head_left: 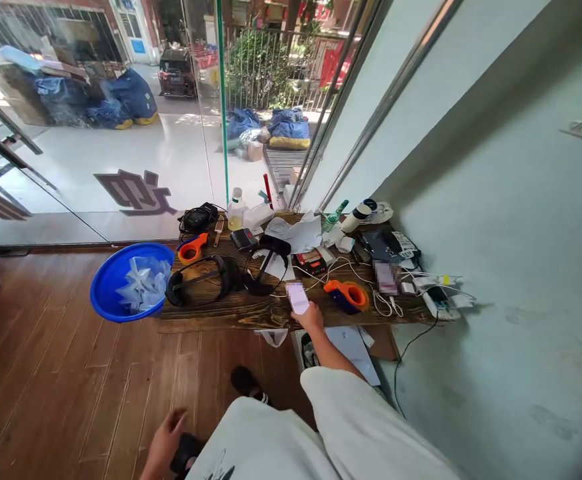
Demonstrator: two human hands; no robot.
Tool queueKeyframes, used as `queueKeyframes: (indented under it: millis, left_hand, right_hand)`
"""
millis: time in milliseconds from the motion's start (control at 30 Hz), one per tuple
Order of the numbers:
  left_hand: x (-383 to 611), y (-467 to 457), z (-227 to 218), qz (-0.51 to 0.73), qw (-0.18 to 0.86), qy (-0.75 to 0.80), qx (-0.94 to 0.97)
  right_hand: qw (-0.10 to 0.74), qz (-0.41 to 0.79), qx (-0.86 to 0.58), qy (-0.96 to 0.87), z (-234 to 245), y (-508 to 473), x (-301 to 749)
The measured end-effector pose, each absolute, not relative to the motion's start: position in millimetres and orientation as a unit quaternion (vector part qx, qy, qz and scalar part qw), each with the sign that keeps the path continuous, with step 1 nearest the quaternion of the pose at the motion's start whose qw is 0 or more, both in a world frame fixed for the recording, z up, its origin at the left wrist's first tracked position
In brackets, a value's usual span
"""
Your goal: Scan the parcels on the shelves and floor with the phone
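Note:
My right hand (311,319) is closed on the lower end of a smartphone (298,299) with a lit, blurred screen, at the front edge of the wooden table (241,312). A white cable lies close by the phone. Just right of it is an orange and dark blue tape dispenser (348,297). On the left are a black headset with a strap (205,280) and a second black headset (263,280). My left hand (165,441) hangs low over the floor, away from the table, with loosely bent fingers apart and nothing in them.
A blue basin (101,303) with crumpled clear plastic stands left of the table. Papers (303,233), a bottle (236,210), another orange tape dispenser (191,250), a second phone (387,277) and white cables crowd the tabletop. Glass panels rise behind; a wall (471,220) bounds the right.

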State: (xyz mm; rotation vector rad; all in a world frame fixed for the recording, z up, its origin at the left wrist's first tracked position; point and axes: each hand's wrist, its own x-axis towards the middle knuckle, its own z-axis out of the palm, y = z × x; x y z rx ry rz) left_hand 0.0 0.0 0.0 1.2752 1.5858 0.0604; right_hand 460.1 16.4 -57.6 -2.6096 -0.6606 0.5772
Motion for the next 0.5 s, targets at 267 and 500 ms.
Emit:
queueKeyframes:
  millis: [267,500]
  left_hand:
    - [113,33,45,0.176,0.826,0.424,0.325]
    - [-53,16,105,0.397,0.807,0.346,0.268]
  right_hand:
    - [0.374,0.356,-0.742,-0.427,-1,-9,269]
    - [0.469,0.658,-0.339,-0.481,86,28,104]
